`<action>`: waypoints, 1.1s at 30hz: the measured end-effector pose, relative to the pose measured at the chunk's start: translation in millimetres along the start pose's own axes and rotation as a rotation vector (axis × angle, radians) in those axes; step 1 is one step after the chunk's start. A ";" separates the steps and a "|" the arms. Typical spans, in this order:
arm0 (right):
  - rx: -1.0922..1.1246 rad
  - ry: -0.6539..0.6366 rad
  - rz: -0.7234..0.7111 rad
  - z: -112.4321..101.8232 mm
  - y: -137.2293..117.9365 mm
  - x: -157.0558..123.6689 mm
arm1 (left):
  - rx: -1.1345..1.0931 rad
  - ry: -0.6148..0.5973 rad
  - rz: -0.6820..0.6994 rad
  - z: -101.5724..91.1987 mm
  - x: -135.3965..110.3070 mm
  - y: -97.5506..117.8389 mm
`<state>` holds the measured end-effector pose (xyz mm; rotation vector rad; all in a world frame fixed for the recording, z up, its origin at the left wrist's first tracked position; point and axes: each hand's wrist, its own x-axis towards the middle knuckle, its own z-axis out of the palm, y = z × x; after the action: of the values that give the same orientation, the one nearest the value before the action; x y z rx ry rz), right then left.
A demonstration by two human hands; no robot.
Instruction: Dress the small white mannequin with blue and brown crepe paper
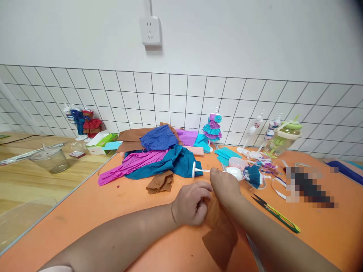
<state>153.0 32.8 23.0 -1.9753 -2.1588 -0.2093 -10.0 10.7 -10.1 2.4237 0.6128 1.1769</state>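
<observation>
A strip of brown crepe paper point(219, 236) hangs down between my two hands toward the table's near edge. My left hand point(191, 204) is closed with its fingers curled at the paper's upper left edge. Over the paper's upper end is my right hand point(225, 187), its fingers closed and mostly hidden. Just behind the right hand, a small white dress form point(235, 173) in a teal ruffled skirt point(253, 176) lies on its side. Its thin stem passes partly out of sight behind that hand, and its round base point(194, 170) points left.
Coloured crepe paper point(176, 160) is heaped at the back, with a brown scrap point(160, 182) in front. Yellow-green thread snips point(276, 213) lie right. A dressed form point(213, 128) and a green-lidded bottle point(286, 138) stand by the wall. Left is a clear cup point(51, 160).
</observation>
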 end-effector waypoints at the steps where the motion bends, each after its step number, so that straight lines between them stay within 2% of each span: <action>1: -0.022 0.007 -0.024 -4.2 1.6 -2.8 | 0.033 0.061 -0.023 -0.8 0.9 1.0; 2: -0.045 0.016 -0.054 -7.8 3.8 -5.1 | 0.068 0.096 -0.082 -1.3 2.5 1.5; 4: -0.071 0.038 -0.137 -12.8 9.3 -8.5 | 0.133 0.086 -0.266 -1.2 7.0 0.1; 7: -0.063 0.072 -0.271 -13.4 18.3 -11.8 | 0.163 -0.054 -0.471 -0.8 13.6 -6.3; 9: -0.052 0.088 -0.332 -10.5 23.7 -13.1 | 0.159 -0.114 -0.494 -1.9 16.6 -11.2; 12: -0.011 0.127 -0.430 -4.1 29.0 -13.6 | 0.176 -0.142 -0.491 -5.8 19.6 -17.6; 15: 0.125 0.181 -0.568 4.5 27.7 -13.5 | 0.213 -0.188 -0.504 -9.2 21.9 -22.3; 16: 0.198 0.186 -0.573 8.1 25.6 -13.8 | 0.227 -0.195 -0.508 -9.6 22.5 -23.4; 19: 0.416 0.169 -0.413 19.9 17.1 -15.5 | 0.255 -0.186 -0.515 -8.8 23.9 -24.9; 22: 0.519 0.176 -0.244 28.2 10.3 -16.7 | 0.262 -0.177 -0.513 -6.9 24.4 -24.3; 28: 0.641 0.214 -0.034 27.8 3.7 -16.0 | 0.259 -0.191 -0.500 -5.9 21.0 -23.9; 33: 0.792 0.220 0.084 24.6 0.8 -15.7 | 0.231 -0.212 -0.472 -3.6 19.9 -26.7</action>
<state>153.6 23.7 -4.7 -1.4841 -1.6414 0.3715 -7.7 44.1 -8.9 2.3490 1.2224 0.6783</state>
